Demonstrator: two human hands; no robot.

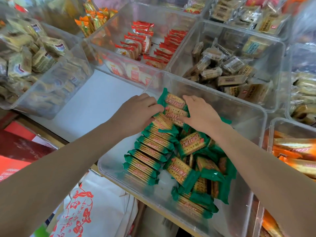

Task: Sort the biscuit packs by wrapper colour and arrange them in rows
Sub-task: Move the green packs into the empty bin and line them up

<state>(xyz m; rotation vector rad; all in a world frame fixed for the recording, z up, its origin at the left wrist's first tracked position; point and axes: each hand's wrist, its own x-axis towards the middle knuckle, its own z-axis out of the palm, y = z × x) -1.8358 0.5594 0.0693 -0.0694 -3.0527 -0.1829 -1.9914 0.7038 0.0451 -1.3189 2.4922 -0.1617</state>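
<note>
A white bag [102, 207] printed with a red pattern is seen below the table edge [51, 132], at the bottom of the view. Red boxes [18, 151] are stacked at the lower left, beside the bag and under the table's rim. A bare stretch of the white tabletop [95, 100] is left showing between the clear tubs, and a blurred pale grey shape [306, 19] is seen at the upper right corner, too smeared to be made out.
</note>
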